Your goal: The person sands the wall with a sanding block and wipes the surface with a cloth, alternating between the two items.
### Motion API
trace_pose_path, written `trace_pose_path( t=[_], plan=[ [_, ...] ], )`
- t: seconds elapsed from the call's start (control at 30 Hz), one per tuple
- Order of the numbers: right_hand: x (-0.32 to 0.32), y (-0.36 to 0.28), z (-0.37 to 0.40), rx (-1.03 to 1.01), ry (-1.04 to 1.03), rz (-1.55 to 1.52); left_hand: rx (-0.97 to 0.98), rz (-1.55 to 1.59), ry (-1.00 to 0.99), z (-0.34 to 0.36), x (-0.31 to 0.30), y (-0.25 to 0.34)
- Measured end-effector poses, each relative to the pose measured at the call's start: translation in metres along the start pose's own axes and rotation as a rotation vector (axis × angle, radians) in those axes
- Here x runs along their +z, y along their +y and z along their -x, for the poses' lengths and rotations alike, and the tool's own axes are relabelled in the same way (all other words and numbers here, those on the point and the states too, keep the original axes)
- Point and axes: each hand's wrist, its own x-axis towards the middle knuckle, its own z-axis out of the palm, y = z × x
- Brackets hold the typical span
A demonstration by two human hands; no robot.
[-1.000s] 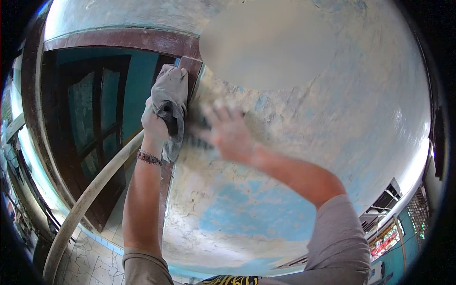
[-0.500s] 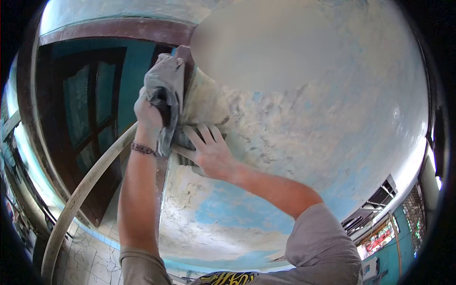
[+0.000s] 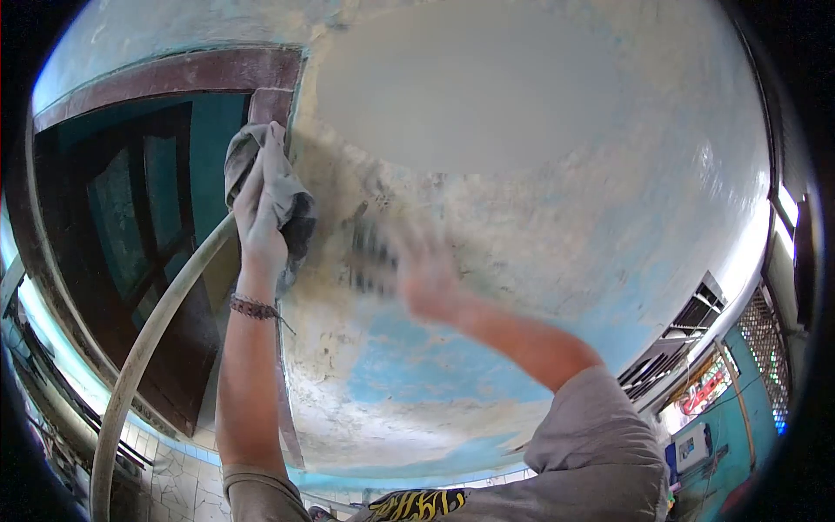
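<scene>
My left hand (image 3: 263,248) is raised at the door frame (image 3: 271,106), closed around a crumpled grey cloth (image 3: 277,184) with a dark patch at its lower side. A dark beaded bracelet (image 3: 252,307) circles that wrist. To the right, my right hand (image 3: 426,270) is over the patchy wall (image 3: 435,357), its fingers smeared by motion. By its fingertips a dark grey flat piece (image 3: 370,255), also blurred, lies against the wall and moves along with the hand; its exact kind cannot be made out. Pale dust coats both hands.
A dark wooden door (image 3: 130,252) with glass panes stands left of the frame. A long curved pale pole (image 3: 148,339) slants up toward my left wrist. Cracked-pattern tiles (image 3: 183,487) cover the floor. At the right are a slatted vent (image 3: 674,348) and a teal wall (image 3: 752,391).
My right hand has swept rightward from the door frame's edge over the wall, with the dark piece. The cloth in my left hand has shifted and folded differently; the view has moved somewhat.
</scene>
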Motion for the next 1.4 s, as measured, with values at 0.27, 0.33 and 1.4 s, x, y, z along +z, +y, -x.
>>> trace_pose_path(
  t=[0.27,0.33,1.4],
  plan=[
    [-0.108,0.148,-0.041,0.259,0.509,0.177,0.173,-0.586,-0.073,0.034,0.054,0.016],
    [-0.145,0.194,-0.051,0.249,0.614,0.063,0.195,-0.621,-0.058,0.037,0.062,0.012],
    [-0.006,0.051,0.156,0.744,0.649,0.049,0.388,-1.315,-0.430,0.050,0.167,-0.046]
  ],
)
